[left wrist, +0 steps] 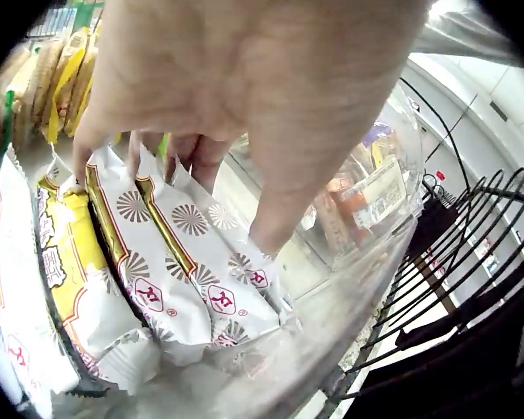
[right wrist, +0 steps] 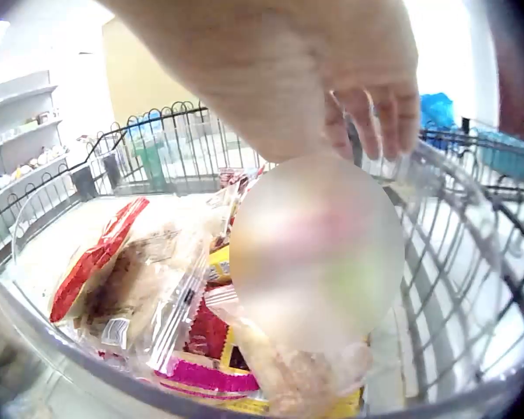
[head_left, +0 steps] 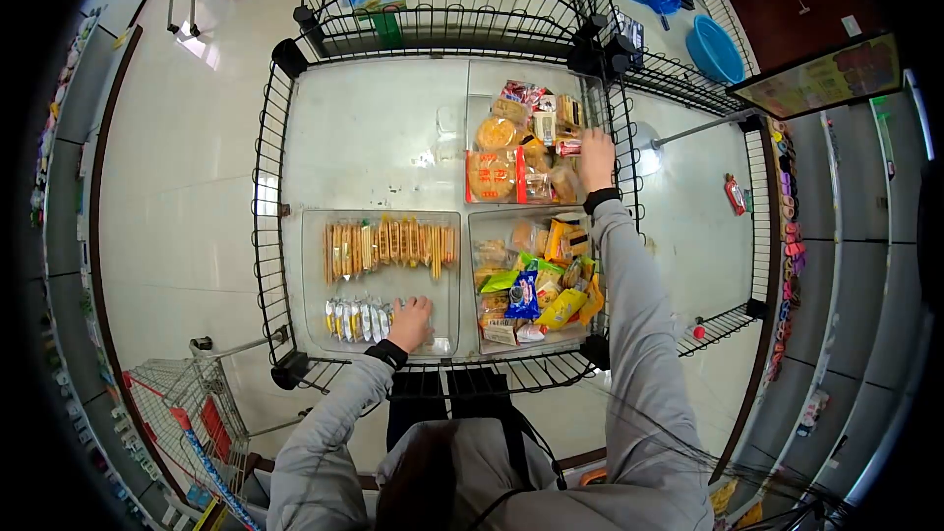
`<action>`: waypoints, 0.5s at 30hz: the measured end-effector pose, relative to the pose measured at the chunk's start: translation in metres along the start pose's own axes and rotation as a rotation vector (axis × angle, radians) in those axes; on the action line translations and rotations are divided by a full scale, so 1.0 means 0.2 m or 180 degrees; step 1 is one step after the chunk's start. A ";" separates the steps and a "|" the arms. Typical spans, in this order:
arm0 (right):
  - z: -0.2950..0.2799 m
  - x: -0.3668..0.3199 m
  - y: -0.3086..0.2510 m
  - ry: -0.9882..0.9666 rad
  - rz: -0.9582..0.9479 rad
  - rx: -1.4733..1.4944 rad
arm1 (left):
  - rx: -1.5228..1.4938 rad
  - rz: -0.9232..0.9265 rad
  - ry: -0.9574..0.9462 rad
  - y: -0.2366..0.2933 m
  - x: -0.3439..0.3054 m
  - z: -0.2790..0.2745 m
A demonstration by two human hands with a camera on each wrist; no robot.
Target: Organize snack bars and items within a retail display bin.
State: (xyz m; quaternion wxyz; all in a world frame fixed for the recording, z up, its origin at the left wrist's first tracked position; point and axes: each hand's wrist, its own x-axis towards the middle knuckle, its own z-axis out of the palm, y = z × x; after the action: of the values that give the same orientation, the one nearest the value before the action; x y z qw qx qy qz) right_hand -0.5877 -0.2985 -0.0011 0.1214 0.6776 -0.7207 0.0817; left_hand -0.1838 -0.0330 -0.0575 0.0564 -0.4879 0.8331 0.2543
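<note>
My left hand (head_left: pixel 411 324) is at the right end of a row of white snack packets (left wrist: pixel 188 227) in the near left clear bin (head_left: pixel 379 287). In the left wrist view the thumb lies against the last packet's side and the fingers reach down behind, gripping the end packets; a yellow-fronted packet (left wrist: pixel 74 253) stands beside them. My right hand (head_left: pixel 596 159) is over the right side of the far clear bin (head_left: pixel 479 87), fingertips right at a red-and-white packet (head_left: pixel 568 147). A blurred patch covers what lies under that hand in the right wrist view, so I cannot tell its hold.
Long wafer-like packets (head_left: pixel 388 244) stand in a row behind the white ones. The near right bin holds mixed bright snack packets (head_left: pixel 560 307). A large round biscuit pack (head_left: pixel 492 175) lies in the far bin. Black wire rails (head_left: pixel 265 177) edge the table. A shopping cart (head_left: pixel 187 398) stands lower left.
</note>
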 end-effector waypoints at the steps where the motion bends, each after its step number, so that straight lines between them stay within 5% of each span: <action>1: -0.01 0.02 -0.05 0.0026 -0.0095 0.0403 | 0.0077 0.0004 0.0004 0.01 0.00 0.00; 2: 0.02 0.04 -0.09 0.0053 -0.0195 0.0808 | 0.0154 0.0004 0.0010 0.01 0.00 -0.01; 4: 0.23 0.07 -0.12 -0.0626 0.0785 0.1840 | 0.0150 0.0002 0.0004 0.01 0.00 -0.01; 7: 0.50 0.16 -0.10 -0.1301 0.1224 0.1785 | 0.0143 -0.0017 0.0022 0.02 -0.01 -0.01; 10: 0.55 0.26 -0.09 -0.1939 0.1348 0.2106 | 0.0146 -0.0014 0.0034 0.01 0.00 -0.01; 11: 0.58 0.25 -0.10 -0.1588 0.1222 0.2408 | 0.0142 0.0011 0.0038 0.01 -0.01 -0.02; 15: 0.48 0.28 -0.10 -0.1739 0.0926 0.2535 | 0.0074 0.0017 0.0095 0.03 -0.01 -0.03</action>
State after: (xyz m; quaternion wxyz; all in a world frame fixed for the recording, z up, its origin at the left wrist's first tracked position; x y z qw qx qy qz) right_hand -0.5771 -0.3799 -0.0783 -0.3523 0.5605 -0.7260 0.1861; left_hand -0.1868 -0.0328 -0.0498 0.0490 -0.4887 0.8381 0.2375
